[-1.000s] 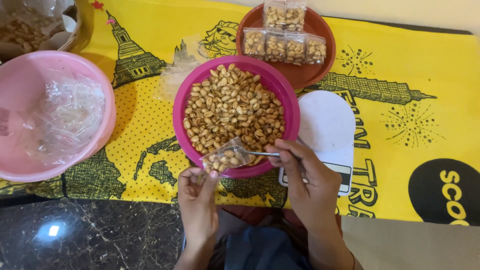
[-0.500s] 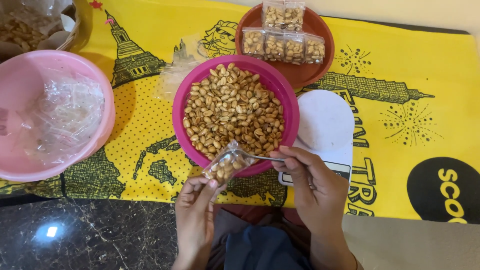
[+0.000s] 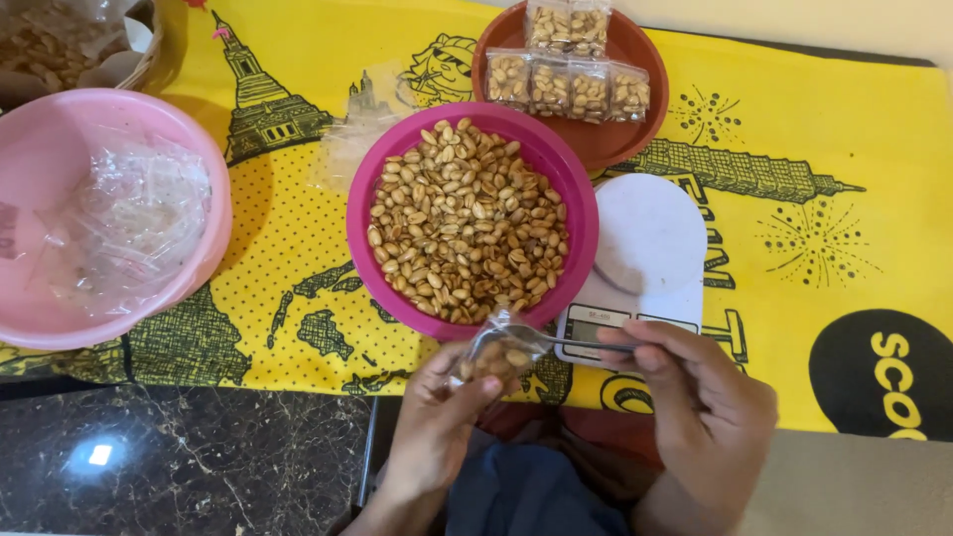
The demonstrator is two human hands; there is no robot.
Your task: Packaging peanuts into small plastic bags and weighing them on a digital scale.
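A magenta bowl (image 3: 576, 208) full of roasted peanuts (image 3: 467, 218) sits in the middle of the yellow printed cloth. Just below its near rim my left hand (image 3: 437, 417) holds a small clear plastic bag (image 3: 491, 357) partly filled with peanuts. My right hand (image 3: 695, 397) grips the handle of a metal spoon (image 3: 556, 344), whose bowl is at the mouth of the bag with peanuts in it.
A white kitchen scale (image 3: 645, 248) stands right of the bowl. A brown plate (image 3: 596, 139) behind holds several filled peanut bags (image 3: 566, 84). A pink basin (image 3: 60, 169) with empty clear bags (image 3: 129, 218) sits at the left. Dark marble counter (image 3: 179, 457) lies at the bottom left.
The bag and spoon have come back from the bowl's rim toward me. The spoon now tips peanuts into the bag, which holds more than before.
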